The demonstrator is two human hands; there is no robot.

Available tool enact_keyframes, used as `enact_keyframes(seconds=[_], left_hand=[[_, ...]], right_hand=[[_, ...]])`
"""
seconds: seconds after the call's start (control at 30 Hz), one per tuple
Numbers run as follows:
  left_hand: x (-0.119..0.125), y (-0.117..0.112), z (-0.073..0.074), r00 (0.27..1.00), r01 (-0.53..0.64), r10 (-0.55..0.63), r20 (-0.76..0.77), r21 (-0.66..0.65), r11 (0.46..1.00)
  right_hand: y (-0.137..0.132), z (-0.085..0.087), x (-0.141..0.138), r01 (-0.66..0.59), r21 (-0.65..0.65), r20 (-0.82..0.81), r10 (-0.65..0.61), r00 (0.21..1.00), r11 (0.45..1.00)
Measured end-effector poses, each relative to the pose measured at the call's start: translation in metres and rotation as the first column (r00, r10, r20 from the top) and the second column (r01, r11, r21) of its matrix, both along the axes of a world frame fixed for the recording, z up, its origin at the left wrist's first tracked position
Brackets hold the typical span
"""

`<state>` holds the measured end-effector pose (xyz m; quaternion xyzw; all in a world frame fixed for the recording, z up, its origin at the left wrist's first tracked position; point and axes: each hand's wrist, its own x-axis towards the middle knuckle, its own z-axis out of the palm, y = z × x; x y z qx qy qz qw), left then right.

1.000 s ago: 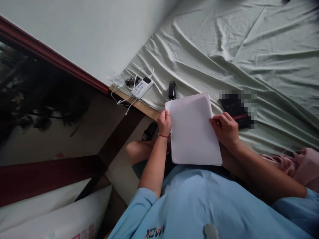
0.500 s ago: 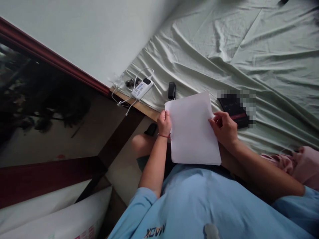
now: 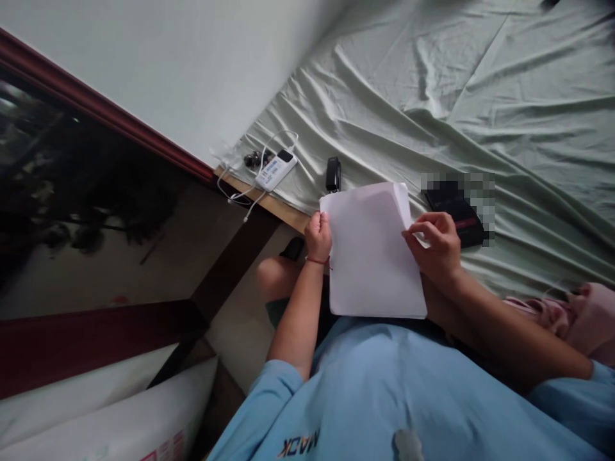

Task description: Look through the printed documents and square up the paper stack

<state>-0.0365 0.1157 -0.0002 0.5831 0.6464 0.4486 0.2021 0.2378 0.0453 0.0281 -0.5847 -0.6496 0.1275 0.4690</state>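
A stack of blank white paper (image 3: 372,256) rests over my lap, its sheets facing me. My left hand (image 3: 318,235) is closed on the stack's left edge, thumb on top. At the right edge, my right hand (image 3: 435,246) pinches a sheet between thumb and forefinger. That top sheet's upper right corner is bent up from the pages below. Just beyond the paper's upper left corner stands a black stapler-like object (image 3: 333,174). To the right of the paper lies a dark, partly blurred-out flat item (image 3: 456,214) on the bedsheet.
A white power bank (image 3: 276,171) with a white cable (image 3: 247,214) lies near the wooden bed edge (image 3: 288,214). A wrinkled pale green bedsheet (image 3: 480,121) spreads ahead. Pink cloth (image 3: 590,320) is at right. White sacks (image 3: 120,403) are at lower left, below a dark red frame.
My right hand has pinched and lifted the right edge of the top sheet, so its upper corner now bends away from the stack. My left hand stays in place.
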Motion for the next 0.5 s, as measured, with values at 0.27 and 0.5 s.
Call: enact_keyframes(seconds=[0.27,0.5], left_hand=[[-0.001,-0.002,-0.001,1.0,0.005,-0.005,0.024,-0.008,1.0],[-0.001,-0.001,-0.002,0.999,-0.01,0.01,0.052,0.003,1.0]], right_hand=[[-0.015,0.017,0.0,-0.52,-0.147,-0.42,0.423,0.803,0.842],[-0.01,-0.001,0.008,-0.754,-0.257,-0.758,0.357,0.545,0.605]])
